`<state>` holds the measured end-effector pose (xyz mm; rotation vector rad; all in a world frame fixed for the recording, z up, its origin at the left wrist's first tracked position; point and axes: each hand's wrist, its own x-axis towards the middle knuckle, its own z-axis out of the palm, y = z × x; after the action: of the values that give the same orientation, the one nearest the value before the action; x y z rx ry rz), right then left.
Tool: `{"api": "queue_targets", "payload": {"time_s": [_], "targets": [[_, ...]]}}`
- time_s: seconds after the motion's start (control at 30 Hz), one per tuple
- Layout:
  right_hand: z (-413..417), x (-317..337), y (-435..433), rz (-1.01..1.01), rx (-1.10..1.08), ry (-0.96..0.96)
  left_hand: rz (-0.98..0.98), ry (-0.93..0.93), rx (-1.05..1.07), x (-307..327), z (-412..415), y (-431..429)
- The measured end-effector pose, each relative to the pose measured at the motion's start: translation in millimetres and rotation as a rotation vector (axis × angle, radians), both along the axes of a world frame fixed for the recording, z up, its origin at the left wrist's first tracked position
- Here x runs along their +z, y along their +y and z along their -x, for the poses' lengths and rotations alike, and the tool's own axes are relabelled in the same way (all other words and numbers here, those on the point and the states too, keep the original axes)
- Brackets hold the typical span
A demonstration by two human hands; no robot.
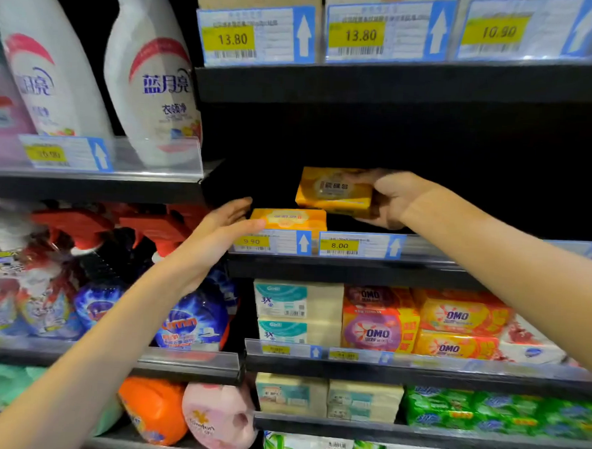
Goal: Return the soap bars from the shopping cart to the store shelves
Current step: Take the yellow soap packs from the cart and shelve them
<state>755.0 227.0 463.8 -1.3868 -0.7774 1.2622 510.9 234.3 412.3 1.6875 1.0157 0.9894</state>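
Head view shows the right hand with its fingers curled round the right end of a yellow soap pack. It holds the pack in the air, a little tilted, inside the dark shelf bay. Lower and to the left, the left hand is wide, with the fingers nearly straight. Its thumb touches the left front corner of a second yellow soap pack, and the other fingers reach past the left end of that pack. This second pack lies flat on the middle shelf, just behind the 9.90 price tag. The held pack hangs above the 8.00 price tag, apart from the lying one. One shelf lower stand teal-labelled soap blocks and orange OMO soap packs. On the left are white detergent bottles above, and spray bottles with red triggers under them.
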Motion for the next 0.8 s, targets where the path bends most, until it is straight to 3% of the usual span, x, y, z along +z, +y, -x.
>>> {"api": "queue_targets", "payload": {"time_s": [0.07,0.17,0.4,0.8], "targets": [[8.8,-0.2,11.0,0.038,0.028,-0.059,0.05,-0.097,-0.016,-4.9,2.1,-1.5],[19.0,1.3,21.4,0.064,0.084,-0.18,0.003,-0.039,-0.032,-11.8,2.5,-2.7],[22.3,0.1,30.0,0.026,0.171,-0.66,-0.051,0.028,-0.025,-15.1,-2.2,1.2],[21.3,3.3,27.7,-0.074,0.494,-0.69,-0.041,0.062,-0.05,-13.7,-1.6,7.9]]}}
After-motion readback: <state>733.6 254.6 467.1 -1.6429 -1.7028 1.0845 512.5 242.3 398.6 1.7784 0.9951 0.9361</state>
